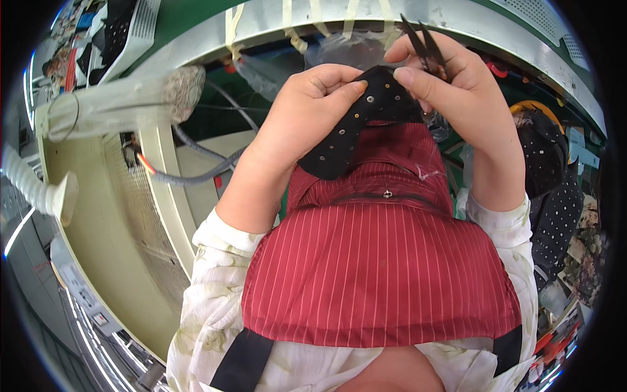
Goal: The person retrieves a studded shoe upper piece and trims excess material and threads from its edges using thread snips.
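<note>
A small black fabric piece with pale and orange dots [339, 136] hangs in front of me. My left hand [313, 108] pinches its upper left edge between thumb and fingers. At its right end is my right hand [457, 85], thumb and fingertips close to the cloth edge. Dark thread snips [428, 50] rest in that same hand, tucked in the curled fingers with the blades pointing up and away. Whether the right fingertips also grip the cloth is hard to tell. Below the cloth lies my red striped apron [379, 268].
A metal-edged table [261, 32] with tape strips [287, 19] runs across the far side. Clear plastic bags [349, 49] hang beneath it. At left stand a cream machine trough [98, 196] and a white flexible hose [39, 183]. Dotted black fabric [555, 202] piles up at right.
</note>
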Action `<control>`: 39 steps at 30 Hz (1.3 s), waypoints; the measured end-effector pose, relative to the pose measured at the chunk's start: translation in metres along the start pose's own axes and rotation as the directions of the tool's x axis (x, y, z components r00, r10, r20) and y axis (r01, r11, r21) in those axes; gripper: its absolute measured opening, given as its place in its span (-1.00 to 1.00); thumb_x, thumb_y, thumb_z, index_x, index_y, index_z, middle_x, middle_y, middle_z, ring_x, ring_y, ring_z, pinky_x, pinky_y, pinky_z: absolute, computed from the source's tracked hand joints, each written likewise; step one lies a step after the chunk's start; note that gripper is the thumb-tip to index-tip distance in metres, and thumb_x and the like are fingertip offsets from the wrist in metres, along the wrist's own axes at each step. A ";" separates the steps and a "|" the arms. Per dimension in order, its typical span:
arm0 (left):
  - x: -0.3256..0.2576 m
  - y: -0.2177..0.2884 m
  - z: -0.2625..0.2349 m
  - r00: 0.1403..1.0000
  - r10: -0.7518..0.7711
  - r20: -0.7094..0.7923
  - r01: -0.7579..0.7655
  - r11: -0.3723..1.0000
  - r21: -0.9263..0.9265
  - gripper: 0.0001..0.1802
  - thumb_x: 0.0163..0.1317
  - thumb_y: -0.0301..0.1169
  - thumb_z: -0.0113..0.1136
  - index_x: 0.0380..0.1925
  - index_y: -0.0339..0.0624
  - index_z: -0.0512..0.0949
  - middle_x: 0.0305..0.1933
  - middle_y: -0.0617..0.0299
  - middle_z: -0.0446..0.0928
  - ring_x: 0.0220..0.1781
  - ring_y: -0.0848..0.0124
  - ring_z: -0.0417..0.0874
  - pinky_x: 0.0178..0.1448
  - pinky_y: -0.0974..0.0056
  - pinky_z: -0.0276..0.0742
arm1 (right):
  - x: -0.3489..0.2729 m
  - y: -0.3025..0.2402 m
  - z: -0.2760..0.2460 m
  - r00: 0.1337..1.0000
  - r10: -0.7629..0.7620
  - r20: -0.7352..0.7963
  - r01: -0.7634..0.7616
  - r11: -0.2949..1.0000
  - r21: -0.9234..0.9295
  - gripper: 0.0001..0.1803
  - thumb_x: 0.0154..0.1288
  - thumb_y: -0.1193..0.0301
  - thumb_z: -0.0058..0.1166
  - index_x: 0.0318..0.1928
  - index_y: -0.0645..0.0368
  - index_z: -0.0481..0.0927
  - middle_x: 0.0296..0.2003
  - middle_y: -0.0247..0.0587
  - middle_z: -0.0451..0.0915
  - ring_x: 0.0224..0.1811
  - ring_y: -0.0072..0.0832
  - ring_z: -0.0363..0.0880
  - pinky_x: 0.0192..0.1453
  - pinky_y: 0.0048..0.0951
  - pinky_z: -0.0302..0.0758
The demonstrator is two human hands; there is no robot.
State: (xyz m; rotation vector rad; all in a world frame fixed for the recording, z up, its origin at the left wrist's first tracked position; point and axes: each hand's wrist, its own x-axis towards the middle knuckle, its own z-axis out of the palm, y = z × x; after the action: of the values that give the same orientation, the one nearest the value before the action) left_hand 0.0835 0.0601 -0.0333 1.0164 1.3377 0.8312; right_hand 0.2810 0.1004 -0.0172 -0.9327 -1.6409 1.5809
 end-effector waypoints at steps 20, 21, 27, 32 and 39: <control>-0.099 -0.028 -0.006 0.990 -0.006 -0.141 -0.014 0.989 -0.145 -0.76 0.23 -0.38 0.15 -0.20 -0.34 0.59 -0.29 0.31 0.59 -0.25 0.64 0.52 -0.15 0.52 0.44 | -0.074 0.001 0.052 0.997 0.013 -0.077 -0.020 0.995 -0.098 -0.66 0.43 0.24 -0.21 -0.10 0.27 0.46 -0.57 -0.48 0.29 -0.52 -0.72 0.21 -0.43 -0.65 0.20; -0.100 -0.028 -0.006 0.991 0.016 -0.133 -0.036 0.989 -0.146 -0.76 0.23 -0.39 0.15 -0.20 -0.34 0.59 -0.29 0.31 0.59 -0.25 0.64 0.52 -0.15 0.52 0.45 | -0.076 0.001 0.053 0.997 0.017 -0.076 -0.025 0.995 -0.099 -0.66 0.43 0.24 -0.21 -0.10 0.27 0.46 -0.57 -0.48 0.29 -0.52 -0.72 0.21 -0.43 -0.65 0.20; -0.099 -0.024 -0.005 0.985 -0.049 -0.167 0.003 0.964 -0.265 -0.85 0.19 -0.50 0.19 -0.23 -0.28 0.59 -0.30 0.24 0.62 -0.29 0.57 0.60 -0.19 0.49 0.52 | -0.077 0.015 0.060 0.999 -0.032 -0.011 0.029 0.969 -0.245 -0.81 0.27 0.40 0.05 -0.23 0.29 0.53 -0.50 -0.34 0.47 -0.46 -0.65 0.39 -0.38 -0.59 0.33; -0.100 -0.025 -0.005 0.983 -0.050 -0.176 -0.001 0.961 -0.277 -0.86 0.18 -0.52 0.18 -0.25 -0.29 0.59 -0.32 0.22 0.62 -0.32 0.55 0.61 -0.23 0.49 0.53 | -0.072 0.014 0.067 0.993 -0.106 -0.045 0.086 0.941 -0.328 -0.79 0.22 0.39 0.12 -0.22 0.30 0.55 -0.48 -0.28 0.51 -0.44 -0.57 0.45 -0.34 -0.55 0.38; -0.098 -0.026 -0.003 0.983 -0.068 -0.168 0.001 0.929 -0.370 -0.87 0.18 -0.54 0.16 -0.26 -0.30 0.58 -0.33 0.19 0.62 -0.33 0.53 0.62 -0.25 0.48 0.55 | -0.068 0.014 0.070 0.934 -0.358 -0.001 0.289 0.756 -0.587 -0.74 0.11 0.36 0.22 -0.21 0.23 0.57 -0.48 -0.20 0.50 -0.47 -0.37 0.48 -0.38 -0.47 0.40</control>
State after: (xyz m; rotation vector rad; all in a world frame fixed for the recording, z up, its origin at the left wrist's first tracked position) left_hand 0.0701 -0.0397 -0.0217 0.6317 1.2811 1.1194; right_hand 0.2572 0.0063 -0.0329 -0.9372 -2.1162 0.7735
